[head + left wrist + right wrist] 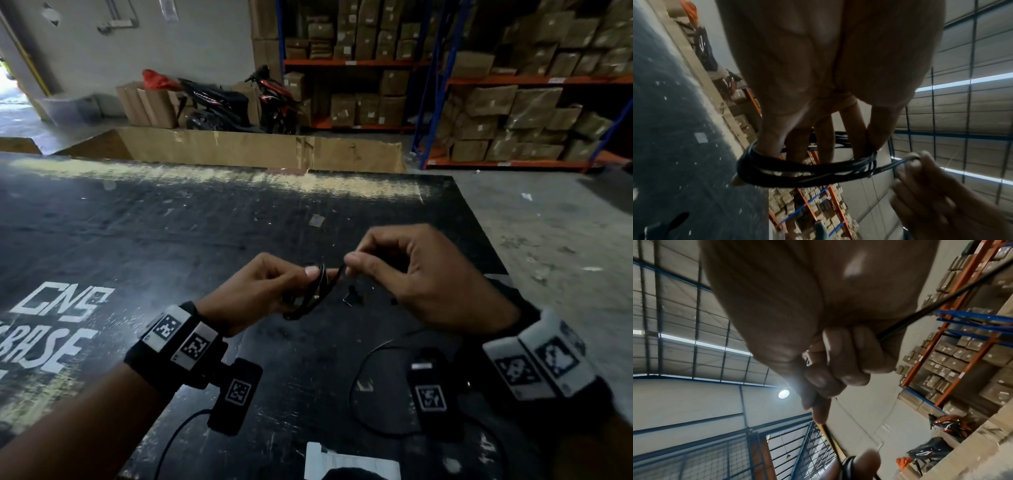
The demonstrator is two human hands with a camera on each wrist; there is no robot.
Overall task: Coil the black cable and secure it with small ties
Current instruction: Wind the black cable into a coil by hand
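Note:
The black cable (310, 298) is wound in several loops round my left hand's fingers (774, 142), above the black table (171, 222). My left hand (318, 274) pinches the coil (797, 172) at its top with the thumb. Just to its right, my right hand (351, 263) pinches the free strand (890, 165) that leaves the coil. In the right wrist view that strand (941, 300) runs through the curled fingers (838, 363) and down to the coil (849, 462). A few small dark pieces (354, 296), too small to identify, lie on the table under the hands.
White lettering (51, 329) marks the table's left side, and a white sheet (349, 460) lies at its near edge. A thin wire (370, 356) curls on the table by my right wrist. Flattened cardboard (260, 149), parked motorbikes (239, 102) and box-filled shelving (496, 102) stand beyond.

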